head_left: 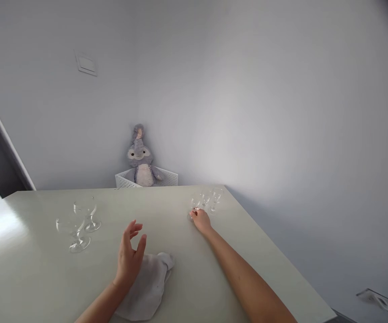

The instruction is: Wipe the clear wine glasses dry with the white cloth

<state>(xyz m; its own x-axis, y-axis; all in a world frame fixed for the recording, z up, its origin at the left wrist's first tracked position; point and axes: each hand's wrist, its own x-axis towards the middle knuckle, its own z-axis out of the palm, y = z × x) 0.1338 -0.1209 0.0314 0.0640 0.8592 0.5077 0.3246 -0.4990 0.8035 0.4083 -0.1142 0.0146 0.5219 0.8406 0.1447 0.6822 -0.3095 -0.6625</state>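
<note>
At the far right of the table, my right hand (201, 220) pinches the stem of a small clear stemmed glass (195, 203). The glass's round foot shows just left of the fingers, at the tabletop. Close behind it stand two more small stemmed glasses, one in the middle (204, 197) and one on the right (215, 197). My left hand (130, 255) is raised with fingers apart and nothing in it. Beneath and beside that hand lies a crumpled light grey cloth (150, 285), partly hidden by the forearm.
Two larger stemmed glasses, a nearer one (79, 244) and a farther one (93, 225), stand upright on the left of the pale table (39, 287). Past the back edge, a plush toy (143, 172) sits in a white perforated basket (170, 178). Walls rise behind and to the right.
</note>
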